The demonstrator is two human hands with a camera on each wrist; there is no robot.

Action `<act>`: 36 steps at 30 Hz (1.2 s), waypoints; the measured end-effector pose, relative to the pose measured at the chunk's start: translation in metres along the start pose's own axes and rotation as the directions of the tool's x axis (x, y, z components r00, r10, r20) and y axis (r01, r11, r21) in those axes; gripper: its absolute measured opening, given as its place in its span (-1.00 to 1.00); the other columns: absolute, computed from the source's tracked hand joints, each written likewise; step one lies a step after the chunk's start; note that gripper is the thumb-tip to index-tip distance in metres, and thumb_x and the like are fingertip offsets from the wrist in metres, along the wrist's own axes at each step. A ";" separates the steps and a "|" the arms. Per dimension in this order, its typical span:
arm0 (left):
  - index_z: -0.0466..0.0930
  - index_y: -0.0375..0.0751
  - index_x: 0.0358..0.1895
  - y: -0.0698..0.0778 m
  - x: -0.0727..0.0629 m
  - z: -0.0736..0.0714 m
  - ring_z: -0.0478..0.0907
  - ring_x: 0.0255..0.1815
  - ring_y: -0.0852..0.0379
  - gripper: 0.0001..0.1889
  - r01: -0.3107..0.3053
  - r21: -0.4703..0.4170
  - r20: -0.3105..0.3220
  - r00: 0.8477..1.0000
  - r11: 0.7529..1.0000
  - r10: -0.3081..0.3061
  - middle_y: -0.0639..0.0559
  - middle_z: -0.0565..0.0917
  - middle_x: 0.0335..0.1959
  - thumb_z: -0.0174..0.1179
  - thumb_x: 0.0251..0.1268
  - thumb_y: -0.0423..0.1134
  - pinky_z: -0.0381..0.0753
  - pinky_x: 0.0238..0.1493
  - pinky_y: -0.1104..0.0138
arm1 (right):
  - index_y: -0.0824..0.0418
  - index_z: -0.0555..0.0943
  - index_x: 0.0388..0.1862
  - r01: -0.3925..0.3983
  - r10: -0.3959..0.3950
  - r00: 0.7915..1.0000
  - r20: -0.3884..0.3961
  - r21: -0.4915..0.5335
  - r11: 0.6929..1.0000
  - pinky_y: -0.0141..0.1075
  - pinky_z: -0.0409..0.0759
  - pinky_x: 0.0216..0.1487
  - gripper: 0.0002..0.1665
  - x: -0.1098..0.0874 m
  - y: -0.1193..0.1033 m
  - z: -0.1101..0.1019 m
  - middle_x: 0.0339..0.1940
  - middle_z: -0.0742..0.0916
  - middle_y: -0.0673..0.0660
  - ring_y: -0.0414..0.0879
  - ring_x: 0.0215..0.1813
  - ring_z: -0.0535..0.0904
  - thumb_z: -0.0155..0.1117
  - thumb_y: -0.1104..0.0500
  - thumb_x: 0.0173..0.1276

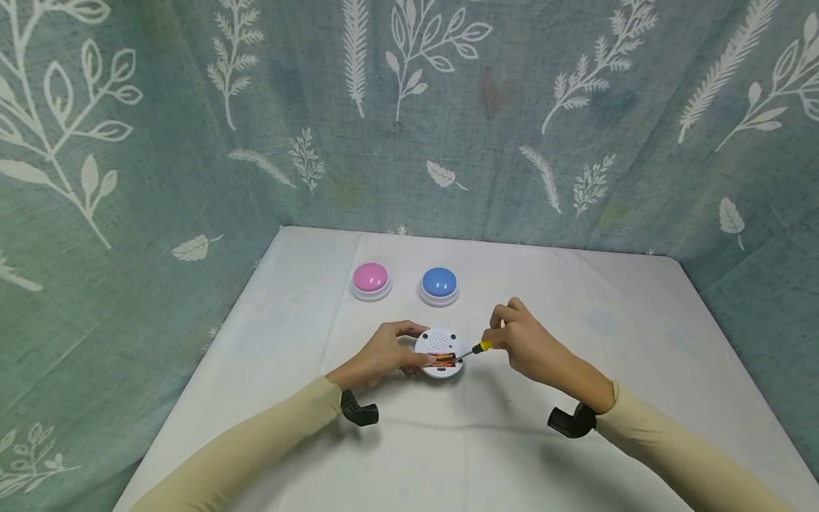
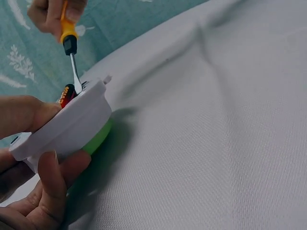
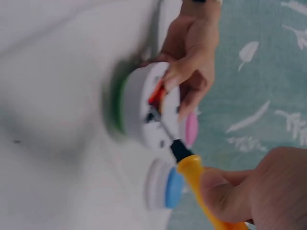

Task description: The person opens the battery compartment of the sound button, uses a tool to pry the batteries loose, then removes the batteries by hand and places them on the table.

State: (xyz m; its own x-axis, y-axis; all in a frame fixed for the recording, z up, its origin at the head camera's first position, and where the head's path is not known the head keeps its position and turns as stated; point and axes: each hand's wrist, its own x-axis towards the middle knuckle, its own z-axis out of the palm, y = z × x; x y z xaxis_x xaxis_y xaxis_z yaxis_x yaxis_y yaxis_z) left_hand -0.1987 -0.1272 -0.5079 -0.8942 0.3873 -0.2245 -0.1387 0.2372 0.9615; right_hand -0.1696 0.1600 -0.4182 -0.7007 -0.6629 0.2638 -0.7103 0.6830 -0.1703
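Observation:
My left hand (image 1: 392, 350) grips a round white push-button light (image 1: 434, 340) by its rim, underside up. Its green dome (image 2: 98, 136) faces down, seen in the left wrist view. Two red-and-black batteries (image 1: 441, 358) lie in the open compartment on the underside, with the left thumb over their near ends. My right hand (image 1: 534, 346) holds a screwdriver (image 3: 192, 167) with a yellow and black handle. The flat metal tip (image 2: 76, 85) reaches into the compartment at the far end of the batteries.
Behind the hands stand a pink button (image 1: 370, 279) and a blue button (image 1: 439, 284), both on white bases, on the white-covered table (image 1: 409, 455). A patterned green cloth (image 1: 409, 156) hangs along the back and sides.

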 end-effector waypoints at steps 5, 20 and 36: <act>0.61 -0.16 0.24 0.000 0.002 0.004 0.73 -0.41 -0.01 -0.35 0.011 -0.019 0.011 1.000 1.000 -0.011 -0.11 0.61 0.14 0.63 0.03 -0.21 0.72 -0.38 0.23 | 0.16 0.84 -0.19 -0.060 0.063 0.998 -0.025 0.125 0.990 -0.33 0.51 -0.22 -0.70 -0.014 0.003 0.017 -0.25 0.60 0.02 -0.11 -0.20 0.34 0.50 0.50 0.19; 0.58 -0.20 0.27 0.000 0.004 0.005 0.76 -0.38 -0.06 -0.36 0.038 -0.096 0.014 0.999 0.995 -0.037 -0.17 0.66 0.01 0.60 0.07 -0.25 0.67 -0.43 0.28 | 0.18 0.83 -0.26 -0.025 0.027 0.999 -0.033 0.063 0.998 -0.33 0.46 -0.26 -0.70 -0.014 -0.002 -0.014 -0.28 0.58 0.02 -0.08 -0.21 0.29 0.51 0.53 0.16; 0.58 -0.09 0.34 0.003 0.001 0.006 0.75 -0.42 -0.07 -0.30 0.011 -0.096 0.004 1.000 0.995 -0.011 -0.18 0.60 0.08 0.61 0.06 -0.27 0.66 -0.45 0.28 | 0.19 0.82 -0.28 0.064 -0.063 0.998 0.014 -0.041 0.997 -0.32 0.43 -0.26 -0.56 -0.003 -0.014 -0.016 -0.31 0.54 0.05 -0.04 -0.22 0.28 0.42 0.67 0.04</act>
State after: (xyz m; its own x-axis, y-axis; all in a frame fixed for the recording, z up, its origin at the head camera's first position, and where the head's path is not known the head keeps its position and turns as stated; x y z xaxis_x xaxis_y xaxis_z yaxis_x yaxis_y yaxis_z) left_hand -0.1973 -0.1212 -0.5060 -0.8911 0.3879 -0.2356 -0.1890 0.1547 0.9697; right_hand -0.1563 0.1573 -0.4011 -0.6551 -0.7092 0.2607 -0.7503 0.6513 -0.1136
